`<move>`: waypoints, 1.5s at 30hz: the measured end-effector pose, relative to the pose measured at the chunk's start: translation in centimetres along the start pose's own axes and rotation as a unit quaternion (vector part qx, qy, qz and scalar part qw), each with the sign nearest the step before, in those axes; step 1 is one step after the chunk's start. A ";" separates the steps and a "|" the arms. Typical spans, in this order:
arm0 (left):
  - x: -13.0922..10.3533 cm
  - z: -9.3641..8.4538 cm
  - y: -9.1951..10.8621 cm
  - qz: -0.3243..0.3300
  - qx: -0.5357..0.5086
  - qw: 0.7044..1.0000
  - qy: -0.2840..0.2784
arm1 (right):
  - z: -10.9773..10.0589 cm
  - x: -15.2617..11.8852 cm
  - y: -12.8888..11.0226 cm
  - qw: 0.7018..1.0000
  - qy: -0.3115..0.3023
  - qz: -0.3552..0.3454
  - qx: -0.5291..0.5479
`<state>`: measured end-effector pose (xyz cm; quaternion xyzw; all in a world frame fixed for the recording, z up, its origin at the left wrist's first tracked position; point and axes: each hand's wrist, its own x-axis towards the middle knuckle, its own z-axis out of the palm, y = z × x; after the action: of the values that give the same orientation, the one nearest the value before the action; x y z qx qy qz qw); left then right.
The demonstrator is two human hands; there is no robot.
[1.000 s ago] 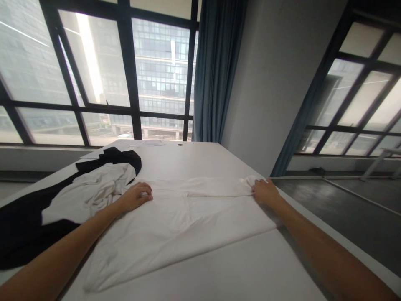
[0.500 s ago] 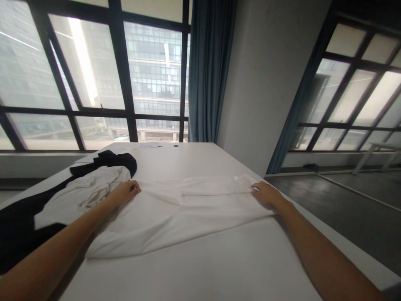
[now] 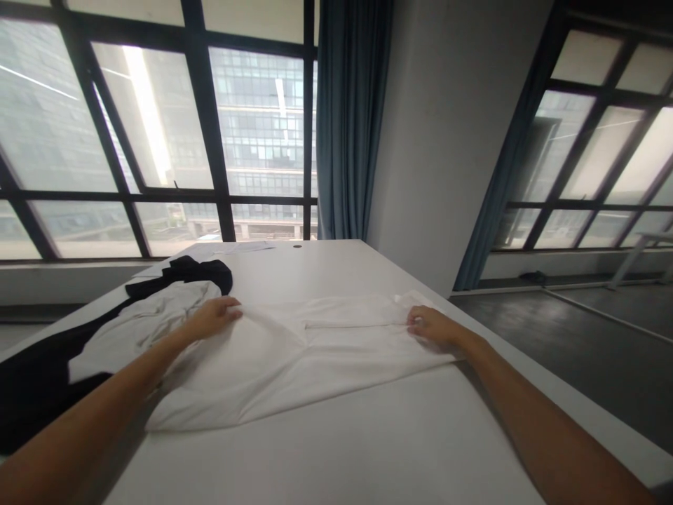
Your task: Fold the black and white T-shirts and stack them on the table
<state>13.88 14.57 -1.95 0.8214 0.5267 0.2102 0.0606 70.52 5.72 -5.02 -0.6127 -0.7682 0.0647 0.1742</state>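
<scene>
A thin white garment [image 3: 273, 358] lies spread across the white table, with soft wrinkles and a long fold or slit running from its middle toward the right. Its kind is not clear, though two leg-like parts seem to lie side by side. At its upper left edge my left hand [image 3: 215, 317] is closed, pinching the cloth and raising it slightly. On the right end, my right hand [image 3: 431, 326] has its fingers curled in a pinch on the cloth. A sheer, pale bit of fabric [image 3: 415, 298] shows just beyond the right fingers.
A crumpled white cloth [image 3: 141, 315] and black clothing [image 3: 31, 358] are heaped on the left of the table [image 3: 336, 456]. Papers [image 3: 231, 247] lie at the far edge, near a round dark hole [image 3: 297, 246]. Behind stand windows, a blue curtain [image 3: 352, 126] and a pillar [image 3: 442, 140].
My right hand has shifted a little to the left along the garment. My left hand has moved slightly up and right, lifting the cloth edge. The view has turned slightly.
</scene>
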 end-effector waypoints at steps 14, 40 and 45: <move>-3.2 3.5 5.0 0.014 0.150 0.984 -0.098 | -1.9 -0.8 -1.2 0.967 0.086 0.069 -0.228; 3.6 7.6 6.2 0.150 0.140 0.975 -0.085 | 1.5 -0.6 1.9 0.956 -0.073 0.206 -0.193; 8.8 6.4 4.5 -0.010 0.208 0.977 -0.039 | 1.3 -2.5 -7.4 0.971 -0.124 0.110 -0.173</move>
<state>23.38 21.21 -3.80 0.8184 0.5642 0.0627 -0.0893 63.74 1.68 -4.42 -0.7018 -0.7108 0.0250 -0.0395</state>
